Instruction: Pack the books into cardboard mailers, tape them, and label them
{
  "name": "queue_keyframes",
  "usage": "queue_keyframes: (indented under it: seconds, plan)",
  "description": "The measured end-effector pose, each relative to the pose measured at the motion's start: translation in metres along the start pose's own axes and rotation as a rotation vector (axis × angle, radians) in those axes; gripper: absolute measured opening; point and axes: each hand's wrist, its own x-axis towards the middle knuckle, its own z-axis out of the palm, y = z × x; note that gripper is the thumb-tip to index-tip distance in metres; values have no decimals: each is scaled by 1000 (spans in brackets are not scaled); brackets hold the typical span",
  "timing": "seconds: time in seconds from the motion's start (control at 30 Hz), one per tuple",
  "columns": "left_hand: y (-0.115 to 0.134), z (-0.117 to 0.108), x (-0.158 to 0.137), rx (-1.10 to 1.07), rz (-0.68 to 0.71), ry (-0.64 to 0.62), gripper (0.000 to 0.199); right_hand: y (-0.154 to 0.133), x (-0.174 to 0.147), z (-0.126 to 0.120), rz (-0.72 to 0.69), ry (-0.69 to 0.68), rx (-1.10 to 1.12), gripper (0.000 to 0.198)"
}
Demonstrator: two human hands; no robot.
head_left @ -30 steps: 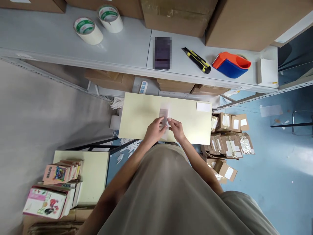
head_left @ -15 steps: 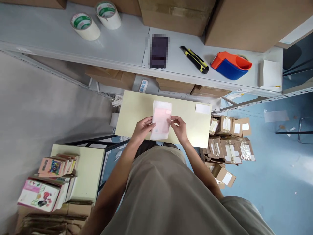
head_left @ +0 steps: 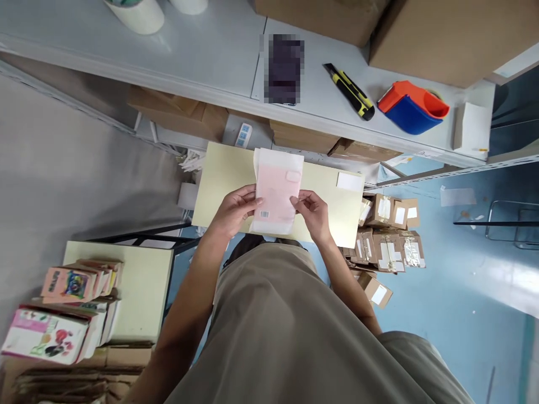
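Note:
Between my two hands is a flat pink book [head_left: 276, 193] in a whitish, translucent wrapper, with a small barcode near its lower left corner. My left hand [head_left: 236, 209] pinches its left edge, thumb on top. The right edge is gripped by the thumb and fingers of my right hand [head_left: 312, 213]. The book is held over the pale yellow tabletop [head_left: 229, 163]. A white paper slip [head_left: 350, 181] lies on that tabletop, to the right of my right hand.
The grey shelf [head_left: 202, 62] ahead carries a utility knife [head_left: 349, 91], a red-and-blue tape dispenser [head_left: 413, 106], a tape roll [head_left: 138, 14] and a blurred-out dark object [head_left: 284, 70]. Taped cartons [head_left: 387, 249] stand on the floor at right. Books [head_left: 69, 283] are stacked at left.
The book has come up closer to my view and looks larger, its barcode now plain. Both hands have kept hold of its edges. My view has tilted downward a little.

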Motion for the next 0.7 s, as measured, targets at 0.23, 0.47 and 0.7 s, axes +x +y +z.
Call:
queue_keyframes:
  seconds: [0.23,0.47,0.7]
  plan:
    - [-9,-60,16,-5,-31,24,82,34,28,49,78,-18,-58,46]
    - [-55,-161,52,81,-92,147,70,99,74,119,303,-120,-126,46]
    - [-92,-241,120,375,-128,168,37,163,130,199,536,-55,-173,25]
